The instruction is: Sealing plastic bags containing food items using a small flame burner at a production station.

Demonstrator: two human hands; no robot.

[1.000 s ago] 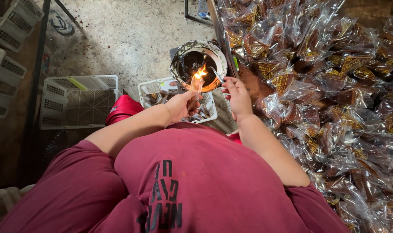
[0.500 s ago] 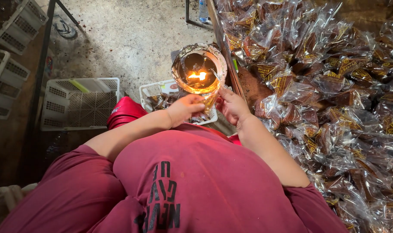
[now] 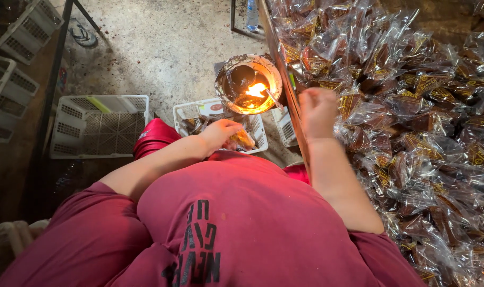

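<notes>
A round tin [image 3: 248, 85] with a burning flame stands on the floor beside the table edge. My left hand [image 3: 219, 134] is below it, over a small white basket [image 3: 194, 111], closed on a clear packet [image 3: 242, 140] with brown contents. My right hand [image 3: 317, 109] is at the table's edge, fingers curled down onto the pile of clear packets [image 3: 412, 122]. I see only the back of that hand, so whatever is under the fingers is hidden.
A larger white plastic crate [image 3: 101, 125] sits on the concrete floor to the left, with more crates [image 3: 11, 79] at the far left. A plastic bottle [image 3: 252, 15] stands by a table leg. A dark metal bar [image 3: 53, 90] runs down the left side.
Both hands were together at the flame. My left hand has dropped to the small basket with a packet, and my right hand has swung right onto the pile on the table.
</notes>
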